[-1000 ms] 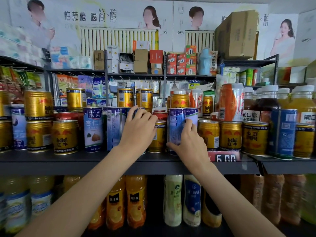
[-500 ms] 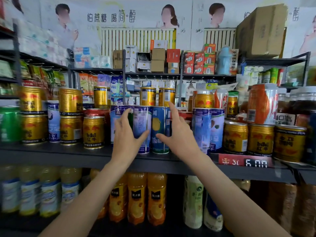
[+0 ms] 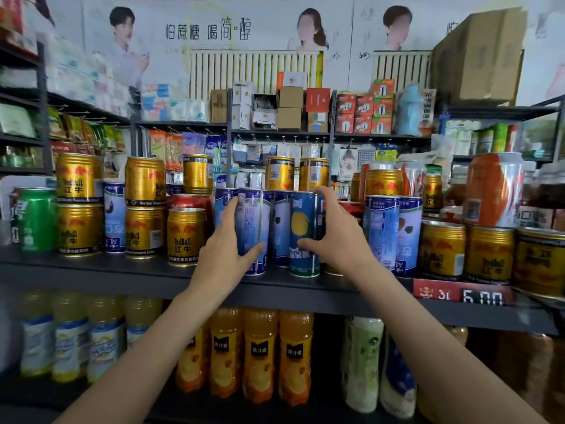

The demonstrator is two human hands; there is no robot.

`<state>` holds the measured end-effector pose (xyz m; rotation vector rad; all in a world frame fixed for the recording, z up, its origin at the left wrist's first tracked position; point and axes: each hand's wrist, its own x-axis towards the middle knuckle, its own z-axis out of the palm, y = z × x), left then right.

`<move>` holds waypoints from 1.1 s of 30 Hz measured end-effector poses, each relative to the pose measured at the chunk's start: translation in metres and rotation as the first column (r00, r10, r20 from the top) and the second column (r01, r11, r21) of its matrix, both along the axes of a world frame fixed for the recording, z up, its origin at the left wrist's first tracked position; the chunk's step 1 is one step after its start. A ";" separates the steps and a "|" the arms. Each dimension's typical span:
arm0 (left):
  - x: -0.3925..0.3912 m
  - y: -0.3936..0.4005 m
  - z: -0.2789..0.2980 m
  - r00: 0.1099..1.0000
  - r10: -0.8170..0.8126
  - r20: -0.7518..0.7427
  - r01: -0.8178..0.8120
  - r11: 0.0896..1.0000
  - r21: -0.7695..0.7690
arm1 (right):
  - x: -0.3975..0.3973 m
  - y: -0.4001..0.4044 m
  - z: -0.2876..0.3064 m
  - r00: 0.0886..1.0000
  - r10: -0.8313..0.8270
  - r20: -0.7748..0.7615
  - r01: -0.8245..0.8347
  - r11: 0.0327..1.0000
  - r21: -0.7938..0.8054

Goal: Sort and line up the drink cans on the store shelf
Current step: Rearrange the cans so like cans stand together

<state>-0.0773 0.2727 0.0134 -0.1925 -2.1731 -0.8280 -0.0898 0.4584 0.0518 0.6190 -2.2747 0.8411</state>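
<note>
At the centre of the frame, my left hand [image 3: 224, 255] curls around a pale blue can [image 3: 253, 231], thumb across its front. My right hand [image 3: 334, 237] wraps a darker blue can [image 3: 304, 234], fingers over its top. Both cans stand upright near the shelf [image 3: 122, 270] edge, a third blue can [image 3: 280, 228] between them.

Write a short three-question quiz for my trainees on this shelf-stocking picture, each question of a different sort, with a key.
1. True or false: the left hand and right hand bracket the group of tall blue cans from either side.
2. Which can stands at the shelf's far left? A. green can B. white can C. black can
3. Fill in: the price tag on the shelf edge reads ____.

Key: 1 true; 2 A; 3 6.00
</note>
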 end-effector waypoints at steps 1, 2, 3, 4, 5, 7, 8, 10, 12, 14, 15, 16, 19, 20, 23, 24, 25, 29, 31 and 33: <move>0.000 0.001 -0.001 0.999 0.033 -0.028 -0.034 0.999 -0.028 | 0.001 0.000 0.000 1.000 0.005 -0.001 -0.005 1.000 -0.004; -0.001 0.001 -0.003 0.996 0.065 -0.056 -0.067 0.997 -0.047 | 0.001 -0.001 0.001 1.000 0.009 -0.002 -0.009 1.000 -0.009; -0.002 0.001 -0.004 0.993 0.089 -0.071 -0.093 0.994 -0.056 | 0.002 -0.002 0.001 1.000 0.009 -0.002 -0.009 1.000 -0.011; -0.002 0.002 -0.005 0.991 0.103 -0.080 -0.108 0.993 -0.054 | 0.002 -0.004 0.001 1.000 0.009 -0.002 -0.009 1.000 -0.012; -0.003 0.002 -0.006 0.991 0.109 -0.079 -0.113 0.993 -0.044 | 0.003 -0.005 0.001 1.000 0.012 -0.001 -0.012 1.000 -0.014; -0.006 0.003 -0.007 0.991 0.108 -0.081 -0.110 0.994 -0.025 | 0.005 -0.009 0.000 1.000 0.020 -0.002 -0.020 1.000 -0.018; -0.007 0.004 -0.007 0.991 0.108 -0.085 -0.110 0.994 -0.022 | 0.005 -0.012 0.000 1.000 0.025 -0.003 -0.025 1.000 -0.019; -0.010 0.005 -0.009 0.989 0.111 -0.097 -0.114 0.993 -0.022 | 0.006 -0.016 -0.002 0.999 0.042 -0.005 -0.042 0.999 -0.025; -0.013 0.005 -0.011 0.987 0.109 -0.116 -0.112 0.994 -0.018 | 0.005 -0.020 -0.003 0.998 0.059 -0.003 -0.059 0.998 -0.030; -0.015 0.005 -0.013 0.986 0.107 -0.127 -0.109 0.994 -0.007 | 0.004 -0.023 -0.005 0.996 0.088 0.011 -0.088 0.996 -0.035; -0.016 0.004 -0.014 0.985 0.109 -0.135 -0.111 0.994 -0.004 | 0.004 -0.025 -0.005 0.994 0.107 0.019 -0.106 0.994 -0.041; -0.017 0.004 -0.014 0.983 0.111 -0.147 -0.112 0.994 0.000 | 0.004 -0.026 -0.006 0.992 0.122 0.024 -0.121 0.992 -0.045; -0.015 0.004 -0.015 0.972 0.084 -0.220 -0.079 0.996 0.033 | 0.008 -0.032 -0.005 0.991 0.133 0.017 -0.132 0.991 -0.027; -0.014 0.004 -0.015 0.967 0.072 -0.244 -0.063 0.997 0.044 | 0.009 -0.035 -0.005 0.991 0.133 0.007 -0.133 0.991 -0.026; -0.007 0.009 -0.014 0.950 0.050 -0.309 -0.030 0.997 0.069 | 0.011 -0.042 -0.005 0.994 0.106 -0.010 -0.106 0.994 0.000; -0.005 0.011 -0.013 0.938 0.052 -0.342 -0.033 0.998 0.061 | 0.012 -0.042 -0.004 0.994 0.108 0.004 -0.108 0.994 0.017; -0.003 0.012 -0.013 0.925 0.054 -0.377 -0.043 0.998 0.036 | 0.014 -0.039 -0.001 0.993 0.118 0.030 -0.118 0.993 0.023; 0.002 0.017 -0.011 0.885 0.058 -0.461 -0.119 0.987 -0.104 | 0.021 0.001 0.041 0.994 -0.100 -0.051 0.107 0.978 0.180; 0.004 0.024 -0.009 0.889 0.052 -0.455 -0.140 0.977 -0.163 | 0.018 0.020 0.068 0.955 -0.263 -0.139 0.297 0.819 0.491; 0.004 0.033 -0.009 0.893 0.039 -0.448 -0.157 0.961 -0.229 | 0.015 0.025 0.085 0.926 -0.367 -0.087 0.292 0.552 0.781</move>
